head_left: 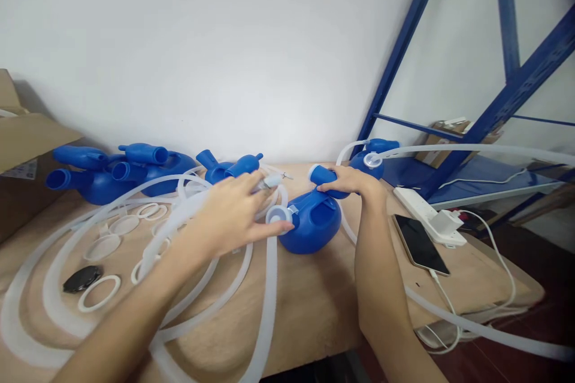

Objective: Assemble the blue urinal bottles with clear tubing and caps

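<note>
A blue bottle (312, 230) lies on the wooden table, its mouth carrying a white cap (279, 215) joined to a translucent tube (266, 311). My right hand (344, 181) is closed around a blue part with a white end (321, 175), just above and behind the bottle. Beside the cap, my left hand (238, 209) reaches over the tubes, thumb stretched out toward the cap and the other fingers apart from it. A whitish piece (272, 181) shows at the fingertips of that hand; whether it is gripped is unclear.
Several blue bottles (103, 185) stand along the wall at left, near a cardboard box (31, 155). White rings (99, 293), coiled tubes and a black disc (82, 279) lie at left. At right are a phone (420, 243), a power strip (426, 215) and another tubed bottle (366, 163).
</note>
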`<state>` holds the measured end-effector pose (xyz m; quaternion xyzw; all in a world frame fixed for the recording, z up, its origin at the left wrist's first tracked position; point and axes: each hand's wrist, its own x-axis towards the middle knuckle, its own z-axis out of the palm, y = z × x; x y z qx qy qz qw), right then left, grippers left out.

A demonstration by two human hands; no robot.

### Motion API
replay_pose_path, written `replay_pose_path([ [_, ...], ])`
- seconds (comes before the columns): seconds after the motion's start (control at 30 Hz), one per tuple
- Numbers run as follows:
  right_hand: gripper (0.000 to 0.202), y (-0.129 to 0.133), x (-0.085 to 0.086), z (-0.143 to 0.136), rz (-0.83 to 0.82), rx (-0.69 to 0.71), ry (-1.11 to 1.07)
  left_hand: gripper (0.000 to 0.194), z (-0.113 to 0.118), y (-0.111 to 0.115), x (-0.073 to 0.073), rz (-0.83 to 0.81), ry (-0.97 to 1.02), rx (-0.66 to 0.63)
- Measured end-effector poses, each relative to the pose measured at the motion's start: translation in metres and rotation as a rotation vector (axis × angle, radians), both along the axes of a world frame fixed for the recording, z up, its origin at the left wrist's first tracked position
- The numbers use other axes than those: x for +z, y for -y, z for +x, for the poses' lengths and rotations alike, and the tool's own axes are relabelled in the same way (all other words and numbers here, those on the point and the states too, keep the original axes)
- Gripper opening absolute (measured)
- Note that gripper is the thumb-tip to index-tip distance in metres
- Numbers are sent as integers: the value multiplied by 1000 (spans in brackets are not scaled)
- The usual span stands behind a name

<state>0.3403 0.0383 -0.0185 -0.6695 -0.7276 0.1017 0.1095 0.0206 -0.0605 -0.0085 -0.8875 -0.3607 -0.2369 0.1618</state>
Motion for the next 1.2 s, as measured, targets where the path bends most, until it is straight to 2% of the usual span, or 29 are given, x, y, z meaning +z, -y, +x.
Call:
replay_pose_path([
  [0.1, 78, -1, 2, -1, -108, -32, -17, 69, 21, -6, -20, -265, -73, 41],
  [0.2, 80, -2, 3, -1, -118, -54, 8, 62, 24, -20, -33, -529, 36, 18],
  [0.3, 81, -5, 2, -3, -77, -51, 70, 59, 22, -31, -38, -630, 118, -62],
  [0.4, 83, -11, -4, -12, 61, -9, 84, 59, 22, -39, -44, -654, 165, -133],
  [0.47, 80, -18, -10, -23, 218, 48, -12, 59, 24, -45, -51, -655, 218, -139],
  [0.53, 78, -26, -15, -37, 413, 99, -197, 57, 26, -51, -58, -659, 261, -126],
  [0.6, 81, -32, -16, -54, 565, 111, -484, 54, 28, -56, -61, -637, 278, -113],
  [0.67, 78, -33, -11, -73, 580, 118, -897, 50, 29, -60, -59, -536, 297, -91],
  [0.77, 56, -21, 3, -101, 404, 179, -1534, 43, 26, -61, -48, -300, 363, -34],
  [0.83, 44, -8, 13, -116, 292, 235, -1781, 39, 21, -58, -40, -216, 400, -44],
  [0.93, 35, 11, 24, -130, 181, 260, -1915, 38, 11, -53, -31, -190, 443, -49],
  [1.0, 31, 19, 27, -135, 166, 246, -1941, 40, 6, -50, -27, -163, 459, 35],
  [1.1, 28, 25, 29, -137, 232, 232, -1943, 37, 1, -46, -20, -131, 385, 126],
  [1.2, 30, 27, 29, -137, 329, 250, -1876, 36, -1, -42, -13, -105, 287, 132],
])
